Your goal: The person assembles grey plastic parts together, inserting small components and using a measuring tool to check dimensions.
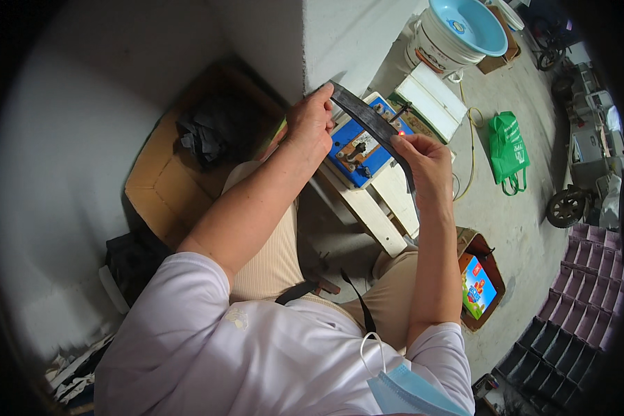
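Note:
A black flexible strip [362, 113] is stretched between my hands, bowed slightly. My left hand [310, 123] pinches its far end near the wall corner. Further along, my right hand [426, 163] grips it between thumb and fingers, and a short tail hangs below. Under the strip sits a small device with a blue top [378, 163], dark knobs or posts and a glowing red light. The strip covers part of it. Whether the strip touches the device, I cannot tell. The device rests on a pale wooden stand [374, 215] before my knees.
At my left, a cardboard box [152, 187] holds dark scraps [211, 132]. A white wall corner [319, 41] stands beside my left hand. Beyond the device are a white board [433, 100] and a bucket [430, 52] under a blue basin [471, 24]. A green bag [507, 149] lies right; compartment trays [582, 284] stand further right.

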The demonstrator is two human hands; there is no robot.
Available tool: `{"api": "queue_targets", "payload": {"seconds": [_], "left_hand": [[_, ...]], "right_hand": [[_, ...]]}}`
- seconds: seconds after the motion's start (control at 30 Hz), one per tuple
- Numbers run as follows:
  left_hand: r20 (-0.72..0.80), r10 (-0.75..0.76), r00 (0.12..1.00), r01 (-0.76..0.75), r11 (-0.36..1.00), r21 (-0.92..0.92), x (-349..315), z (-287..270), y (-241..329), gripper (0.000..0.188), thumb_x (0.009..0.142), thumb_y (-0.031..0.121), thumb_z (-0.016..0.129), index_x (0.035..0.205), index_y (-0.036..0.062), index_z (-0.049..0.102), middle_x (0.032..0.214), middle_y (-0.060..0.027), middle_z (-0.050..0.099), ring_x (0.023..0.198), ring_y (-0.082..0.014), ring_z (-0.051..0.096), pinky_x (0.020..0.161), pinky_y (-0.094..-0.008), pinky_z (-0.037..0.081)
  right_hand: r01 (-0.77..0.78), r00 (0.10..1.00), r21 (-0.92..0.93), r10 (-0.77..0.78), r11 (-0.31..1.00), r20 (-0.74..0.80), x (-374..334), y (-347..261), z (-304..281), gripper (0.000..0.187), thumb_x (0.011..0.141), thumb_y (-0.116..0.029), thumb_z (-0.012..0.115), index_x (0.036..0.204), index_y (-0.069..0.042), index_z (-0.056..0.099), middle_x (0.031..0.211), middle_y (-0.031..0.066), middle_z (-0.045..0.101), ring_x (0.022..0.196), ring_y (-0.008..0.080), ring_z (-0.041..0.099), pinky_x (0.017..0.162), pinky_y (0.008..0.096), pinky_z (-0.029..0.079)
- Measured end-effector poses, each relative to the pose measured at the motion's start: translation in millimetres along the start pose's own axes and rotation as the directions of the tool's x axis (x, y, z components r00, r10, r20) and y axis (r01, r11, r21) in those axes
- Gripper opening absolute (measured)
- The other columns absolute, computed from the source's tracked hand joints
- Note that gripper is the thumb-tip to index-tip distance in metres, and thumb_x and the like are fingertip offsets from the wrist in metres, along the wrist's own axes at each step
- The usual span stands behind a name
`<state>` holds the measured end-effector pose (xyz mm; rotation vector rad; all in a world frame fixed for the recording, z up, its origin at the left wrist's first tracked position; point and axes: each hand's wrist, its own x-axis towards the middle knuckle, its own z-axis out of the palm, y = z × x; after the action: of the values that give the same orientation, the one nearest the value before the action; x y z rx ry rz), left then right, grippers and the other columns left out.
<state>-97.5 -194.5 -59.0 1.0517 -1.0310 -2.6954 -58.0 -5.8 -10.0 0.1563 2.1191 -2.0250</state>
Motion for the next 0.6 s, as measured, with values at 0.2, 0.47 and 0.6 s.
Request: {"api": "queue_targets", "payload": {"seconds": [0.2,0.47,0.6], "left_hand": [[-0.015,-0.003,1.000,0.003,0.999,-0.040,0,3,-2,0.027,0.081,0.015,0.070,0.065,0.0134,0.049,0.060,0.0049,0.041,0.046,-0.0061,0.031,0.042,-0.0216,0.022],[0.014,0.018,1.000,-0.017,1.000,-0.010,1,-2,-2,0.026,0.082,0.016,0.071,0.067,0.0136,0.049,0.061,0.0036,0.045,0.048,-0.0062,0.035,0.045,-0.0224,0.027],[0.015,0.013,1.000,-0.013,1.000,0.011,0,-2,-3,0.026,0.082,0.016,0.071,0.067,0.0130,0.049,0.061,0.0035,0.045,0.048,-0.0064,0.034,0.045,-0.0229,0.026]], "right_hand": [[-0.024,0.999,-0.029,0.023,0.999,-0.025,-1,-3,1,0.014,0.083,-0.013,0.070,0.079,0.000,0.068,0.066,-0.0033,0.059,0.056,0.0011,0.046,0.050,0.0168,0.034],[-0.081,0.997,0.055,0.082,0.995,-0.011,4,12,-2,0.013,0.081,-0.010,0.070,0.078,0.002,0.068,0.068,0.0006,0.062,0.055,0.0032,0.049,0.050,0.0184,0.037],[-0.140,0.990,0.108,0.141,0.984,0.000,8,26,-3,0.011,0.080,-0.009,0.070,0.079,0.002,0.068,0.070,0.0033,0.064,0.057,0.0059,0.053,0.053,0.0200,0.041]]}}
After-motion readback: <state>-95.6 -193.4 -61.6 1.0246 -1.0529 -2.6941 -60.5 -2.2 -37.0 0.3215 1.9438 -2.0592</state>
